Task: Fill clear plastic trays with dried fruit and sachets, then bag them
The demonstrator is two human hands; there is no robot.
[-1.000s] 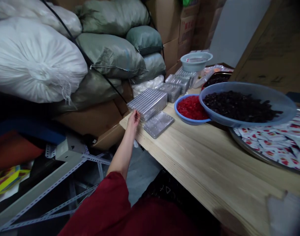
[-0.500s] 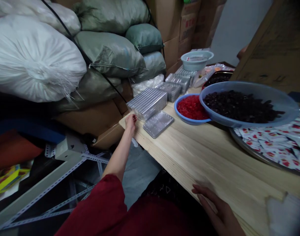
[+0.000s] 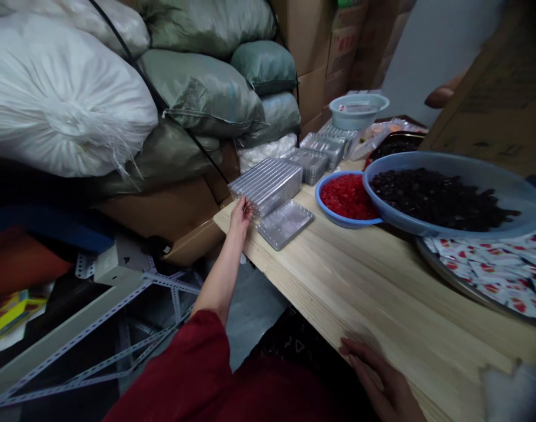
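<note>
My left hand (image 3: 241, 213) reaches to the table's far left corner, fingers curled against the near end of a row of clear plastic trays (image 3: 268, 183). Whatever lies between those fingers is too small to make out. Just right of the hand, a single shallow clear plastic tray (image 3: 285, 225) lies flat on the wooden table (image 3: 338, 275). Down at the table's front edge is my right hand (image 3: 380, 369), slightly blurred, fingers stretched out and holding nothing visible.
A blue bowl of red pieces (image 3: 348, 199) stands beside a large blue basin of dark pieces (image 3: 439, 196). Printed sachets (image 3: 492, 272) fill a metal tray beneath. More plastic trays (image 3: 309, 164) and a pale bowl (image 3: 358, 111) stand behind. Another person's hand (image 3: 444, 94) shows behind a carton.
My left hand has shifted slightly right and up, closer against the row of plastic trays. The view has turned slightly. My right hand stays at the table edge.
</note>
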